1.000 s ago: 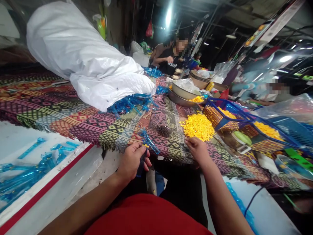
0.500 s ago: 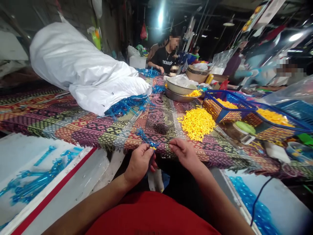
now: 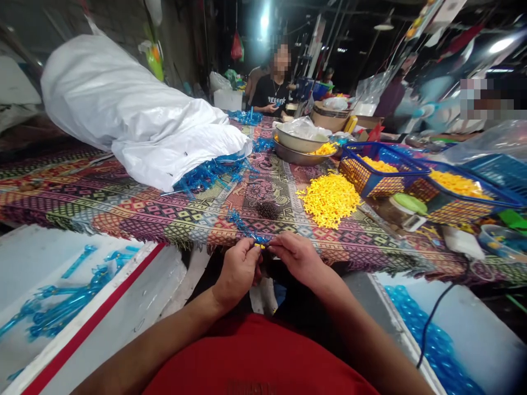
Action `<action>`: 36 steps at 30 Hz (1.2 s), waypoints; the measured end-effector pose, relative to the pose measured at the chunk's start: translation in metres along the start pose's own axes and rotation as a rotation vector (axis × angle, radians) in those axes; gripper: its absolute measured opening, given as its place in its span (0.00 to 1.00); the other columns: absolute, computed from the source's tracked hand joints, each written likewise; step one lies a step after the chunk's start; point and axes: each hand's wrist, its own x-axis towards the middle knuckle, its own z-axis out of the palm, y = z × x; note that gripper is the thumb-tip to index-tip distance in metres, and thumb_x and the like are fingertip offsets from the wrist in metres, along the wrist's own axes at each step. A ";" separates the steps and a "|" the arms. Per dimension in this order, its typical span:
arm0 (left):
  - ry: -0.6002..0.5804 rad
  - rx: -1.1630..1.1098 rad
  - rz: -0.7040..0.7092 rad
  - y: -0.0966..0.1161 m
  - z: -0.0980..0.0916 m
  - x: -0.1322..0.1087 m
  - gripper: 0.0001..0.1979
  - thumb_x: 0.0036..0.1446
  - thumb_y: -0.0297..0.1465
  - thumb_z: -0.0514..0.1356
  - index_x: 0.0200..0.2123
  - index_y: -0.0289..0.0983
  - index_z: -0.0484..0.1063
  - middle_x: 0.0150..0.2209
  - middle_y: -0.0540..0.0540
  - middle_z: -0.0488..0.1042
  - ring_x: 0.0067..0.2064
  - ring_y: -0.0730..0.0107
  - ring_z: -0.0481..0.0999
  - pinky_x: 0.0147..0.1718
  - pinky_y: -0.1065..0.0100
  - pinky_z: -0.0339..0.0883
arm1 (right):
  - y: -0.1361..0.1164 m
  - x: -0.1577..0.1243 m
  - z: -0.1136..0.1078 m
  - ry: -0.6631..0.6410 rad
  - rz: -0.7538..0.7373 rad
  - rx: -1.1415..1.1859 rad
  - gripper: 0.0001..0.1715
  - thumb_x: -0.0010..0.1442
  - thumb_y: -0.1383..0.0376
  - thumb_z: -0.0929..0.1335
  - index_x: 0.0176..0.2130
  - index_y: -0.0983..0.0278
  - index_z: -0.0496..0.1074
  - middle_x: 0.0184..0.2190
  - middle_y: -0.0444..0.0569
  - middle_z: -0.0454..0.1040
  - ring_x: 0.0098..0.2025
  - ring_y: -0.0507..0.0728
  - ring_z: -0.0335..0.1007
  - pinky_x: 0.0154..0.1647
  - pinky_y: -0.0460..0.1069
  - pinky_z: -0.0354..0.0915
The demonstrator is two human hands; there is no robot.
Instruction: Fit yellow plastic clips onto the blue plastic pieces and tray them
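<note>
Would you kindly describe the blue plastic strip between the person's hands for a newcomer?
At the near edge of the patterned cloth, the person's left hand and right hand meet. Between them, a blue plastic strip, apart from the blue heap beside the white sack, carries a small yellow piece.

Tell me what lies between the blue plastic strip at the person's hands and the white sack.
In the head view, a tangle of blue plastic pieces lies between the blue plastic strip and the white sack, on the patterned woven cloth.
</note>
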 end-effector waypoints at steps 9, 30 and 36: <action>0.027 0.018 0.198 -0.016 -0.012 0.002 0.06 0.53 0.34 0.57 0.28 0.39 0.72 0.21 0.49 0.69 0.23 0.71 0.66 0.23 0.72 0.57 | -0.001 0.005 0.008 -0.121 0.298 0.400 0.12 0.56 0.59 0.66 0.26 0.64 0.69 0.20 0.41 0.67 0.19 0.48 0.63 0.19 0.43 0.59; 0.294 -0.499 -0.054 -0.030 -0.069 0.013 0.12 0.50 0.39 0.57 0.26 0.35 0.65 0.20 0.52 0.69 0.16 0.75 0.68 0.11 0.75 0.60 | 0.029 0.058 0.032 -0.178 0.128 -0.624 0.16 0.63 0.61 0.59 0.35 0.62 0.74 0.35 0.51 0.73 0.40 0.56 0.67 0.39 0.48 0.61; 0.325 -0.434 -0.018 -0.032 -0.078 0.015 0.12 0.52 0.40 0.56 0.27 0.36 0.64 0.19 0.52 0.68 0.15 0.76 0.67 0.11 0.75 0.60 | 0.006 0.087 0.070 -0.248 0.118 -0.565 0.15 0.61 0.56 0.62 0.40 0.61 0.73 0.37 0.51 0.74 0.41 0.57 0.69 0.39 0.47 0.62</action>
